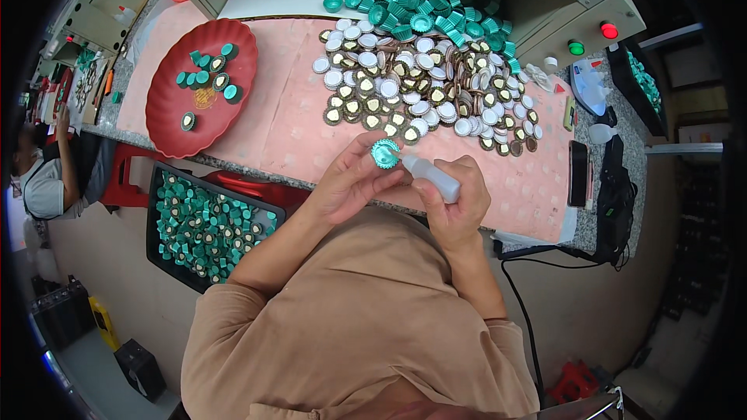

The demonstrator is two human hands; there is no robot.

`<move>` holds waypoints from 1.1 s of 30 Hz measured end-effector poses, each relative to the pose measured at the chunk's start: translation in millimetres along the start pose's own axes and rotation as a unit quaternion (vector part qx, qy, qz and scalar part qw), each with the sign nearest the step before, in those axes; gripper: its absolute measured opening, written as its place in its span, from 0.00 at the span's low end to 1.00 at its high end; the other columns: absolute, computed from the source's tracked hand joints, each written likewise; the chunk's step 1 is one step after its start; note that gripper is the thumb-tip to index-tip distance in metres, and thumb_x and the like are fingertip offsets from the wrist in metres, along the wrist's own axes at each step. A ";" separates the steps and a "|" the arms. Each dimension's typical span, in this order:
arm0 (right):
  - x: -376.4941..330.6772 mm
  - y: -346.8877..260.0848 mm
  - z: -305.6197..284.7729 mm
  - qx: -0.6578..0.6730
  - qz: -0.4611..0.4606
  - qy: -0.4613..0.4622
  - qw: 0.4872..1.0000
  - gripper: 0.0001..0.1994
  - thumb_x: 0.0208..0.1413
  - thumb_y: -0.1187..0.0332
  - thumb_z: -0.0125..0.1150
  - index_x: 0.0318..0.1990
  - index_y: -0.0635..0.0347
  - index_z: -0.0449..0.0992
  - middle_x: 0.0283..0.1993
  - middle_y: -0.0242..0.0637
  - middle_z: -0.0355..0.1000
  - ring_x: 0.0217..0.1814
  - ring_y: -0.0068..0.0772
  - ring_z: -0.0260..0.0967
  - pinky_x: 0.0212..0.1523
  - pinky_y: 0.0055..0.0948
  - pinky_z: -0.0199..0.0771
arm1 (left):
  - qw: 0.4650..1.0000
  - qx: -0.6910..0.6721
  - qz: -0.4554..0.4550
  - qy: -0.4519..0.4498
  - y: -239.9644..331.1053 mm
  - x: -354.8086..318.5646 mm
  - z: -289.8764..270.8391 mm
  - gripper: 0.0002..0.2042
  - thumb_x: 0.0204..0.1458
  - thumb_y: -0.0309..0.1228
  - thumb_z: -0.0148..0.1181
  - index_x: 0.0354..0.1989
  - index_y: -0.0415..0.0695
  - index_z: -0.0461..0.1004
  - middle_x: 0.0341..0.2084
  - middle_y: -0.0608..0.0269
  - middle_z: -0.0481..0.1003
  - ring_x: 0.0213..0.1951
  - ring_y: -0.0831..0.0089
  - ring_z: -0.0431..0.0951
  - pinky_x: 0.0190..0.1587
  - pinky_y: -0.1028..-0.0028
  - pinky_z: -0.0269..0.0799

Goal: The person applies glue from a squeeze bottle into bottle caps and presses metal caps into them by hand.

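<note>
My left hand point(350, 180) pinches a small round green cap point(385, 153) by its rim, its hollow side turned up. A translucent squeeze bottle point(433, 179) is gripped in my right hand point(461, 204), tilted so that its nozzle reaches the cap's edge. Whether the tip touches the cap, I cannot tell. Just beyond both hands lies a wide pile of crimped round discs point(420, 78), some white and others dark with pale gold centres. Behind them, a heap of loose green caps point(420, 23) spills out from a shelf opening.
At the left, a red scalloped tray point(243, 39) carries several green caps. Below it stands a black bin point(153, 241) full of finished-looking caps. A phone point(577, 174), a black bag point(616, 210) and a blue-white bottle point(589, 87) lie right. Another person point(48, 179) sits far left.
</note>
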State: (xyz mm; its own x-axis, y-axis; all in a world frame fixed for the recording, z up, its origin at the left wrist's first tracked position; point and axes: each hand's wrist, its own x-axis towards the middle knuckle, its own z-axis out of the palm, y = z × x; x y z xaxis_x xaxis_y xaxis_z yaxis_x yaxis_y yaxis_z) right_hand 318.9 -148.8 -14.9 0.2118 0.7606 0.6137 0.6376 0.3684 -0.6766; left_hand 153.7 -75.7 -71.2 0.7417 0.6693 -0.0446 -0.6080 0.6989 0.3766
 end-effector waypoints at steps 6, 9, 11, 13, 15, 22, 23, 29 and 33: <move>0.4 -1.3 -1.2 -0.013 -0.007 0.008 1.000 0.19 0.39 0.66 0.74 0.38 0.61 0.72 0.26 0.39 0.65 0.24 0.37 0.63 0.23 0.32 0.62 | 1.000 -0.001 0.003 0.003 -0.4 0.3 1.0 0.18 0.58 0.28 0.54 0.57 0.47 0.63 0.53 0.57 0.68 0.53 0.65 0.72 0.56 0.69 0.72; 0.4 0.0 -2.9 -0.029 -0.032 0.009 0.999 0.20 0.38 0.67 0.75 0.38 0.62 0.72 0.25 0.39 0.65 0.24 0.37 0.62 0.22 0.32 0.62 | 1.000 -0.003 0.004 0.001 -0.3 0.8 1.0 0.18 0.57 0.27 0.55 0.57 0.47 0.64 0.53 0.57 0.68 0.53 0.65 0.72 0.55 0.70 0.73; -0.5 -2.2 -4.8 -0.037 -0.029 0.008 0.999 0.20 0.38 0.67 0.75 0.38 0.62 0.72 0.25 0.39 0.65 0.23 0.37 0.62 0.22 0.32 0.62 | 1.000 -0.006 0.008 0.012 -0.1 0.8 1.5 0.18 0.57 0.27 0.55 0.56 0.47 0.65 0.53 0.58 0.68 0.53 0.65 0.72 0.55 0.70 0.73; -1.5 -3.0 -5.4 -0.044 -0.027 0.007 0.999 0.20 0.38 0.67 0.75 0.38 0.62 0.72 0.25 0.38 0.65 0.23 0.38 0.62 0.23 0.32 0.62 | 1.000 0.000 0.008 0.013 -0.2 1.1 2.0 0.18 0.57 0.27 0.55 0.56 0.47 0.65 0.54 0.58 0.67 0.53 0.65 0.72 0.55 0.69 0.73; -2.0 -3.5 -5.9 -0.030 -0.021 0.008 0.999 0.20 0.38 0.67 0.75 0.38 0.62 0.73 0.25 0.38 0.65 0.24 0.37 0.63 0.23 0.32 0.63 | 1.000 0.006 0.007 0.013 -0.6 1.6 2.0 0.18 0.57 0.28 0.55 0.57 0.47 0.65 0.54 0.58 0.67 0.53 0.66 0.72 0.56 0.69 0.72; 1.3 -4.8 1.0 0.016 -0.010 0.009 1.000 0.19 0.39 0.67 0.75 0.38 0.61 0.73 0.26 0.38 0.67 0.25 0.36 0.64 0.24 0.31 0.64 | 1.000 0.004 0.001 -0.006 -0.6 0.4 -2.0 0.21 0.58 0.32 0.55 0.60 0.48 0.62 0.57 0.58 0.65 0.57 0.68 0.68 0.59 0.65 0.68; 1.0 -4.7 0.9 0.017 -0.007 0.008 1.000 0.19 0.39 0.67 0.75 0.38 0.61 0.73 0.26 0.38 0.68 0.25 0.36 0.64 0.24 0.31 0.64 | 1.000 0.006 0.001 -0.010 -0.6 0.3 -1.8 0.22 0.58 0.32 0.55 0.60 0.48 0.62 0.57 0.59 0.65 0.58 0.68 0.67 0.60 0.65 0.67; 1.3 -5.9 0.2 0.021 0.004 0.002 1.000 0.18 0.39 0.67 0.74 0.37 0.60 0.73 0.27 0.37 0.69 0.26 0.36 0.64 0.25 0.31 0.64 | 1.000 0.007 -0.004 -0.011 -0.4 0.2 -1.8 0.23 0.58 0.32 0.55 0.61 0.48 0.61 0.58 0.59 0.65 0.57 0.68 0.67 0.60 0.64 0.67; 4.4 -8.7 -1.1 0.035 0.005 -0.006 0.999 0.17 0.41 0.67 0.73 0.37 0.60 0.74 0.30 0.37 0.72 0.26 0.35 0.66 0.26 0.30 0.66 | 1.000 0.010 -0.003 -0.014 -0.7 1.0 -1.6 0.24 0.58 0.32 0.55 0.63 0.48 0.60 0.58 0.59 0.65 0.56 0.69 0.68 0.58 0.64 0.68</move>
State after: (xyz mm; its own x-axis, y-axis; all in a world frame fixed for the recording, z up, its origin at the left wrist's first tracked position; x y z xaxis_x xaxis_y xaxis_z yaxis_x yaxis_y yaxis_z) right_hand 315.1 -149.2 -5.9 0.2094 0.7709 0.6016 0.5824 0.3959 -0.7100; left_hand 154.4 -75.1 -72.9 0.7532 0.6575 -0.0209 -0.5977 0.6973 0.3957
